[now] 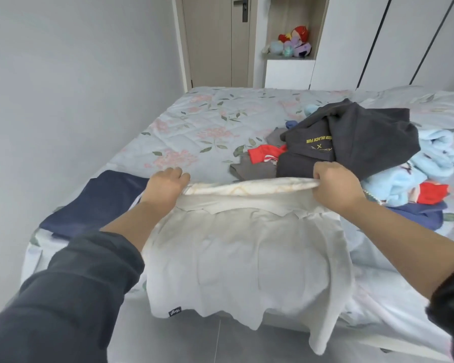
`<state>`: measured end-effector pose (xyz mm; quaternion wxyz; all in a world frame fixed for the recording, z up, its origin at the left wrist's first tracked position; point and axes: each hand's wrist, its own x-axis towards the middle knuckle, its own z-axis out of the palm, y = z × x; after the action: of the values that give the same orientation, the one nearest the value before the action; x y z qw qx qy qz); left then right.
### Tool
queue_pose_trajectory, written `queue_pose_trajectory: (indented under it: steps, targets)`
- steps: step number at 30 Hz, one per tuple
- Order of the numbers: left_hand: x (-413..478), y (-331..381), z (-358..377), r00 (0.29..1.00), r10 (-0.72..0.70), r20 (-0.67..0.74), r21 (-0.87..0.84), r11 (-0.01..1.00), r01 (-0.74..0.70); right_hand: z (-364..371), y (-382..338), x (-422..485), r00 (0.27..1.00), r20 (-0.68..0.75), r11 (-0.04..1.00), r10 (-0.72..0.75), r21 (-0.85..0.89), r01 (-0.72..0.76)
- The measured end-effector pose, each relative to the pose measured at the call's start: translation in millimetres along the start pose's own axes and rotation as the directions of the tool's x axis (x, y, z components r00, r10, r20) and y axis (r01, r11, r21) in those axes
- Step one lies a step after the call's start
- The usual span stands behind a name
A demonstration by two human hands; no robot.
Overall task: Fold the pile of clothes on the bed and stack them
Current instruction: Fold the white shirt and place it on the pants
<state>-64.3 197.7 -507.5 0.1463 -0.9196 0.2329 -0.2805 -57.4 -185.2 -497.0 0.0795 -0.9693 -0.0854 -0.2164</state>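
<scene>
White fabric garment lies spread at the near edge of the floral-quilted bed, hem hanging over the side. The left hand grips its far left corner, fingers curled into the cloth. The right hand is fisted on the far right corner, and the edge is pulled taut between them. Just to the left sits a folded navy garment. Behind the right hand is the unfolded pile: dark grey sweatshirt with yellow print, pale blue fleece, red piece. Plush toys on a shelf beyond.
</scene>
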Motion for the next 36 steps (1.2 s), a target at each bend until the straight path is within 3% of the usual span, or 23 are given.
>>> queue_pose_trajectory:
  steps: [3, 6, 8, 10, 12, 14, 16, 18, 19, 21, 24, 26, 28, 31, 33, 36]
  targets:
    - [-41, 13, -1, 0.991, 0.115, 0.074, -0.019, 0.993, -0.114, 3, 2, -44, 0.99, 0.122, 0.994, -0.066, -0.084, 0.076]
    - [-72, 26, -1, 0.971, 0.193, 0.145, -0.038, 0.981, -0.189, 10, 1, -75, 0.913, 0.249, 0.909, -0.323, -0.186, 0.373]
    - [-84, 35, 3, 0.959, 0.199, 0.203, -0.091, 0.979, -0.184, 9, -1, -94, 0.88, 0.199, 0.868, -0.431, -0.175, 0.465]
    - [-93, 41, 8, 0.901, 0.149, 0.408, -0.184, 0.98, -0.078, 14, 1, -111, 0.873, 0.223, 0.878, -0.435, -0.11, 0.466]
    - [-92, 44, 8, 0.761, 0.098, 0.641, -0.229, 0.971, 0.067, 23, 7, -124, 0.835, 0.42, 0.925, -0.356, 0.029, 0.38]
    - [-81, 50, 5, 0.733, 0.047, 0.678, -0.283, 0.937, 0.202, 25, 14, -129, 0.74, 0.628, 0.968, -0.241, 0.212, 0.136]
    - [-64, 61, 7, 0.815, -0.05, 0.577, -0.363, 0.878, 0.311, 21, 16, -125, 0.742, 0.661, 0.891, -0.114, 0.398, -0.217]
    - [-43, 81, 13, 0.898, -0.18, 0.401, -0.408, 0.843, 0.351, 20, 23, -115, 0.784, 0.609, 0.678, 0.12, 0.526, -0.513]
    - [-34, 94, 17, 0.906, -0.223, 0.36, -0.41, 0.835, 0.368, 22, 30, -110, 0.787, 0.561, 0.602, 0.257, 0.544, -0.584]
    - [-22, 123, 26, 0.851, -0.249, 0.463, -0.385, 0.808, 0.446, 31, 43, -101, 0.749, 0.47, 0.551, 0.467, 0.507, -0.662]
    - [-27, 154, 50, 0.731, -0.227, 0.644, -0.263, 0.831, 0.49, 49, 60, -89, 0.616, 0.496, 0.452, 0.612, 0.42, -0.787]
    - [-34, 159, 62, 0.731, -0.25, 0.635, -0.236, 0.838, 0.492, 60, 65, -79, 0.513, 0.529, 0.336, 0.676, 0.398, -0.853]
    - [-36, 158, 67, 0.752, -0.263, 0.604, -0.251, 0.833, 0.493, 69, 64, -68, 0.457, 0.527, 0.276, 0.716, 0.388, -0.88]
    - [-38, 159, 70, 0.782, -0.282, 0.556, -0.287, 0.818, 0.498, 72, 62, -55, 0.513, 0.475, 0.383, 0.714, 0.348, -0.856]
    - [-40, 160, 72, 0.794, -0.291, 0.533, -0.308, 0.808, 0.503, 73, 72, -58, 0.563, 0.356, 0.451, 0.746, 0.352, -0.82]
    - [-40, 160, 73, 0.799, -0.292, 0.525, -0.32, 0.803, 0.504, 75, 81, -72, 0.578, 0.268, 0.495, 0.771, 0.317, -0.809]
